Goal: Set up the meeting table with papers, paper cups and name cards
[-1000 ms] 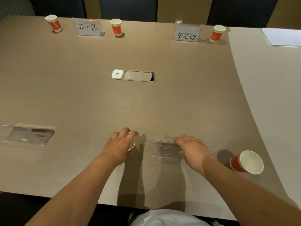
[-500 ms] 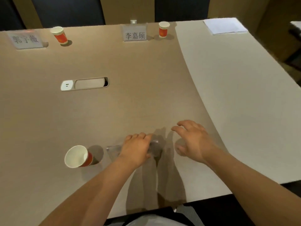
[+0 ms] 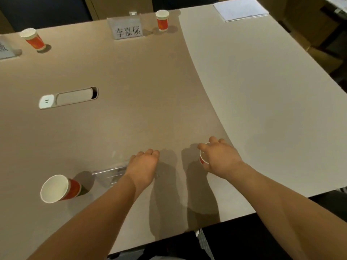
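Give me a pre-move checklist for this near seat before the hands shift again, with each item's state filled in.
1. Right hand grips a paper cup: ok.
2. That cup set down on the table: cannot tell.
3. Left hand on the clear name card holder: ok.
4. Holder carries a printed name: cannot tell.
5. Near-left cup upright: ok.
6. Papers at this seat: not ok, they lie at the far corner.

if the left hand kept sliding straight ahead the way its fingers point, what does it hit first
Nothing close: the left hand faces bare table. Far ahead, the name card or the cup beside it, though depth is hard to judge.
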Demonstrator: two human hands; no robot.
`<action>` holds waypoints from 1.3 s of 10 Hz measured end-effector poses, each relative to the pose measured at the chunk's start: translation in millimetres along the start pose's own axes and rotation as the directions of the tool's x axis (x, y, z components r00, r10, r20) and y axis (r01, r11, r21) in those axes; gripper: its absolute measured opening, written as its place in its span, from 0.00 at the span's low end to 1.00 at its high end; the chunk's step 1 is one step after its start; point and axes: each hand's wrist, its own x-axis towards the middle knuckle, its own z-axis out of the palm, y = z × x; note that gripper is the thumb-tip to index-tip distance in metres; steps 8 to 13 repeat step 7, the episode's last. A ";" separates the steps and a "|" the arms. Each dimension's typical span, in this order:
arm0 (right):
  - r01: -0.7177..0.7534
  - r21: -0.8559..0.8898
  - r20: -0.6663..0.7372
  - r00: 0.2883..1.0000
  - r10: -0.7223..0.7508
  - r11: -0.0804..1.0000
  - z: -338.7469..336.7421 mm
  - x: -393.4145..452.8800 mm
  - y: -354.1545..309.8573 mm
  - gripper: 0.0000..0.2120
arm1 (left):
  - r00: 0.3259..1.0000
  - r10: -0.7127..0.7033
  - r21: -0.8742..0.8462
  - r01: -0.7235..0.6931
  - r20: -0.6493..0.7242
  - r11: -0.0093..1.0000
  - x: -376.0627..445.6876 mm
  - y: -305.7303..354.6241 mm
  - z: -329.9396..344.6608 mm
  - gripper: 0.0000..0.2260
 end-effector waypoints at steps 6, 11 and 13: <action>-0.010 0.066 -0.030 0.999 0.012 0.998 10.8 11.4 11.8 0.35 | 0.998 0.031 -0.007 -0.032 -0.054 0.999 0.1 -6.8 12.4 0.24; -0.025 0.052 -0.036 0.999 0.027 0.998 9.0 6.1 9.7 0.45 | 0.995 0.037 -0.048 -0.042 -0.096 0.998 -3.8 -3.4 10.8 0.35; -0.025 0.052 -0.036 0.999 0.027 0.998 9.0 6.1 9.7 0.45 | 0.995 0.037 -0.048 -0.042 -0.096 0.998 -3.8 -3.4 10.8 0.35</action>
